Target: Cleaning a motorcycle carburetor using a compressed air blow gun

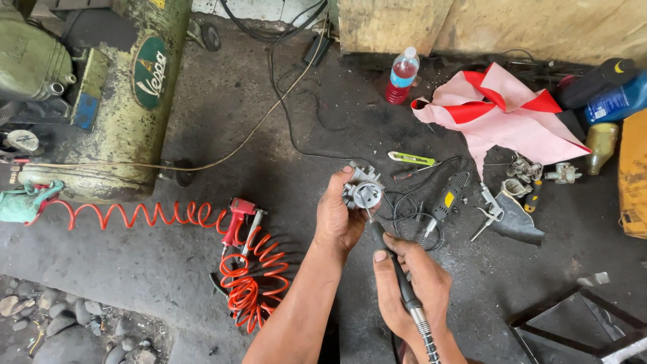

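My left hand (337,219) holds a small grey metal carburettor (362,190) up over the dark concrete floor, its round opening facing me. My right hand (411,283) grips the black handpiece (397,269) of a flexible-shaft rotary tool like a pen. The thin tip of the handpiece touches the carburettor's lower edge. The tool's ribbed metal shaft (426,337) runs down out of the frame past my wrist.
A red coiled air hose (246,283) with a red blow gun (237,219) lies left. A green compressor tank (135,101) stands at the far left. Right of my hands lie a black rotary tool (450,195), metal parts (522,168), a pink-and-red cloth (502,111), bottles and a yellow-green cutter (411,159).
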